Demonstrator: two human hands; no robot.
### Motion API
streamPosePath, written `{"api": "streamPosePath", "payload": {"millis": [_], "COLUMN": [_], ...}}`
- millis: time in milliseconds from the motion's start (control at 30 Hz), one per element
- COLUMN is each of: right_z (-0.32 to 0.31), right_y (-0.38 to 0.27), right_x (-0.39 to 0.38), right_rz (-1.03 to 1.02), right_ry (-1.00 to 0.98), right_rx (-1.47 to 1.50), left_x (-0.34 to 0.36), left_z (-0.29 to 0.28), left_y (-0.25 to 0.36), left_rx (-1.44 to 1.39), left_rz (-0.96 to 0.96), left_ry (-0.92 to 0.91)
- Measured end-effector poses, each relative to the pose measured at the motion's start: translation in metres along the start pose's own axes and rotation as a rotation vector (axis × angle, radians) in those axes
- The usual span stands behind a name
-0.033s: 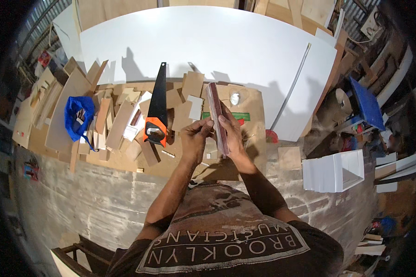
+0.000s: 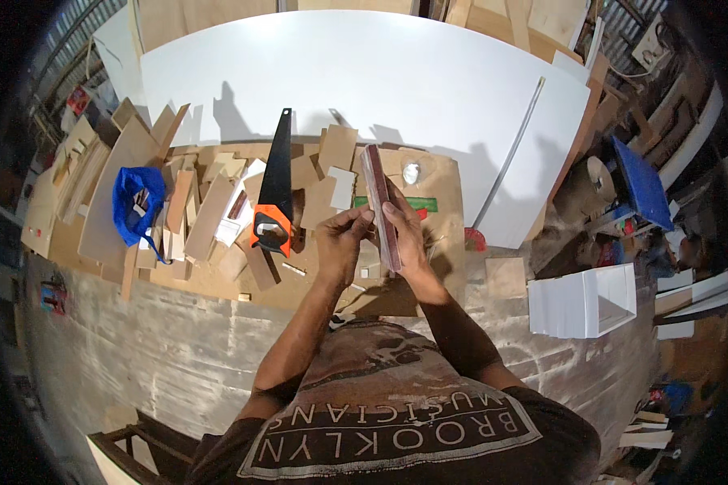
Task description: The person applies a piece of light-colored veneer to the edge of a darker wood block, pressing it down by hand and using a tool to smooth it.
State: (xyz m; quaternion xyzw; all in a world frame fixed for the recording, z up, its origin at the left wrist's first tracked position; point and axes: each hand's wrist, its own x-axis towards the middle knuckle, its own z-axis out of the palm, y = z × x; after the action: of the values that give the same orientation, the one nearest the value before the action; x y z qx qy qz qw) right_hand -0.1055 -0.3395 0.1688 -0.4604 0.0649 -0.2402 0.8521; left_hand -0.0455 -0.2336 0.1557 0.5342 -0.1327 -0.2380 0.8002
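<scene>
A long, narrow reddish-brown strip point(image 2: 385, 218) with a pale, shiny side stands tilted between my hands, over the workbench. My right hand point(image 2: 407, 234) is closed around its right side, thumb across its face. At the strip's left edge, my left hand point(image 2: 340, 246) is closed in a pinch. Whatever lies between those fingertips is too small to make out. Beneath and behind the strip are a green bar point(image 2: 421, 204) and a small red piece point(image 2: 421, 214), both partly covered. A handsaw point(image 2: 274, 182) with an orange and black handle lies left of my left hand.
Wood offcuts point(image 2: 210, 214) crowd the left of the brown workbench point(image 2: 315, 293), beside a blue bag point(image 2: 125, 218) of small pieces. A large white panel point(image 2: 332, 65) spans the back, with a thin metal strip point(image 2: 511, 149) on it. A white box point(image 2: 562, 305) stands right.
</scene>
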Motion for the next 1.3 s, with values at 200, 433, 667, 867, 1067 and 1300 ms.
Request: {"api": "streamPosePath", "payload": {"millis": [200,433,667,867,1067,1300], "right_z": [-0.007,-0.013,-0.019,-0.016,-0.022,-0.033], "right_y": [0.004,0.005,0.014,0.001,0.007,0.016], "right_x": [0.004,0.014,-0.019,-0.001,-0.004,-0.019], "right_rz": [-0.039,-0.006,-0.196,0.015,-0.053,-0.183], "right_ry": [-0.053,0.029,-0.065,0.091,0.178,0.014], "right_rx": [-0.088,-0.32,-0.616,-0.465,-0.445,-0.602], "left_x": [0.013,0.005,0.021,0.018,0.011,0.018], "left_z": [0.001,0.001,-0.002,0.011,0.013,0.006], "left_y": [0.004,-0.017,-0.014,-0.005,-0.019,-0.017], "left_rx": [0.03,-0.077,-0.132,-0.121,-0.1,-0.083], "left_rz": [0.038,-0.096,-0.054,-0.121,-0.086,-0.068], "left_ry": [-0.017,-0.025,-0.004,-0.041,-0.046,-0.032]}}
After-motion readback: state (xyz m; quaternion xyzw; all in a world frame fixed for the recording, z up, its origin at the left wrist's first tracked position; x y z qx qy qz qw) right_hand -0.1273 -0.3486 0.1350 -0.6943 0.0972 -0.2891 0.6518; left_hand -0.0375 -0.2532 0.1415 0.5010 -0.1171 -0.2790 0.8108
